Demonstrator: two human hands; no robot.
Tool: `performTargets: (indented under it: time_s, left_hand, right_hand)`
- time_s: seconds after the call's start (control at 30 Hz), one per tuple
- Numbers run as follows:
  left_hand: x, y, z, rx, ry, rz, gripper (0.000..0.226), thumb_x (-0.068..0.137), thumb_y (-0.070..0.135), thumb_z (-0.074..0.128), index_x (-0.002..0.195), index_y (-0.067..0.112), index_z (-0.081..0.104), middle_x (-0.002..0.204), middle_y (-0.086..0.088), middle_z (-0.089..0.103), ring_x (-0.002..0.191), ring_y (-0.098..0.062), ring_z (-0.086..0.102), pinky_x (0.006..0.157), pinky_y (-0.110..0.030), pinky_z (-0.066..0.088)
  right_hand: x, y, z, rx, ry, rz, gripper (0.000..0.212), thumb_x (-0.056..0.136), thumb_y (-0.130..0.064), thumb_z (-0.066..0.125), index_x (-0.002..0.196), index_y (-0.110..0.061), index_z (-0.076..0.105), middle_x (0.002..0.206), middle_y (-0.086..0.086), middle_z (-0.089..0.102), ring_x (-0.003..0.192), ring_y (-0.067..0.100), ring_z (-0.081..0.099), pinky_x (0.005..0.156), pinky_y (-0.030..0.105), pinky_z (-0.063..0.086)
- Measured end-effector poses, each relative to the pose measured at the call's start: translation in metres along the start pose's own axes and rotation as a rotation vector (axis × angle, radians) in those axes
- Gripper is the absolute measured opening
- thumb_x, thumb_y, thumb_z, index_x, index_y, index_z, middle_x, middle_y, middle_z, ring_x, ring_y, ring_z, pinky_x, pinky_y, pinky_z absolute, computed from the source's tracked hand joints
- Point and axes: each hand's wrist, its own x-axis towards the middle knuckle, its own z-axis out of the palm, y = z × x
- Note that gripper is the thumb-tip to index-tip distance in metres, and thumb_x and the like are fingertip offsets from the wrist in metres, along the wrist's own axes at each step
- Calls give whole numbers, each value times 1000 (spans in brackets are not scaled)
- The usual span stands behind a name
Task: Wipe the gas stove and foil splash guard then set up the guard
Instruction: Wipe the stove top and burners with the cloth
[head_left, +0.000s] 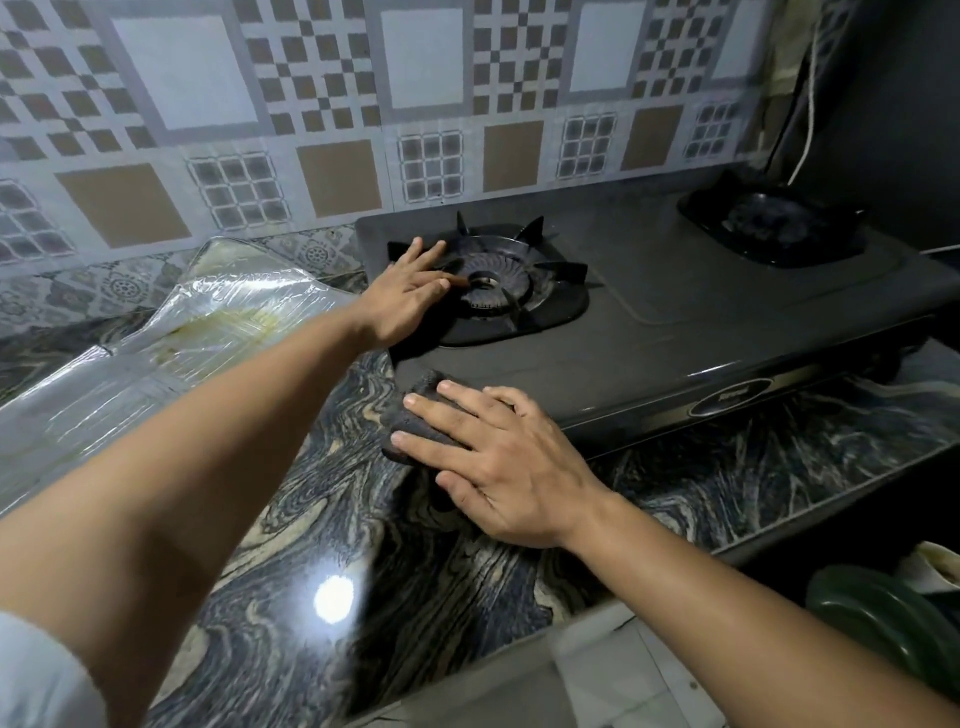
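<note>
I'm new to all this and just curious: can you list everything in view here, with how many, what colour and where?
stove: one, black, on the counter by the wall
burners: two, black, left and right on the stove
foil guard: one, silver, stained, lying flat left of the stove
cloth: one, dark grey, at the stove's front left corner
counter: one, dark marbled
wall tiles: grey and brown, behind
left hand: on the left burner
right hand: pressing the cloth
</note>
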Motion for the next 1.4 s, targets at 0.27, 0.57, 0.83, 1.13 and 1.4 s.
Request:
performTargets:
  time_s: [0.27, 0.57, 0.83, 1.13, 1.4]
  left_hand:
    - [0, -1, 1, 16, 45, 5, 56, 97, 41, 22, 138, 24, 55, 164, -7, 13, 152, -27, -4, 119, -33, -1]
    - [-3, -5, 7, 2, 75, -1, 52, 97, 47, 23, 136, 34, 55, 164, 0, 13, 151, -23, -3, 120, -39, 2]
    - [-10, 0, 9, 19, 109, -28, 47, 103, 43, 26, 143, 33, 49, 164, 4, 11, 151, -22, -2, 121, -46, 8]
    - [-13, 7, 9, 15, 136, -103, 48, 99, 50, 27, 141, 38, 49, 162, 12, 13, 151, -26, 6, 121, -47, 13]
    - [-20, 20, 3, 117, 118, -264, 53, 102, 49, 34, 148, 24, 42, 164, -4, 16, 151, -32, 6, 122, -47, 10]
  right_hand:
    - [-5, 9, 7, -129, -7, 37, 60, 97, -42, 48, 152, -38, 24, 154, -5, 37, 133, 23, 40, 99, 39, 34]
    - [-49, 56, 2, -144, 66, 195, 61, 91, -37, 52, 148, -36, 31, 152, -9, 41, 137, 19, 37, 113, 40, 22]
    - [-93, 122, -16, -98, 53, 291, 58, 90, -39, 49, 146, -31, 35, 150, -4, 44, 139, 23, 38, 118, 57, 13]
    - [-141, 195, -37, -141, 83, 386, 76, 78, -21, 75, 144, -29, 38, 149, -3, 45, 139, 23, 38, 114, 62, 17]
    - [-149, 207, -51, -153, 59, 347, 67, 80, -20, 74, 141, -25, 46, 143, -2, 49, 115, 27, 48, 102, 42, 42]
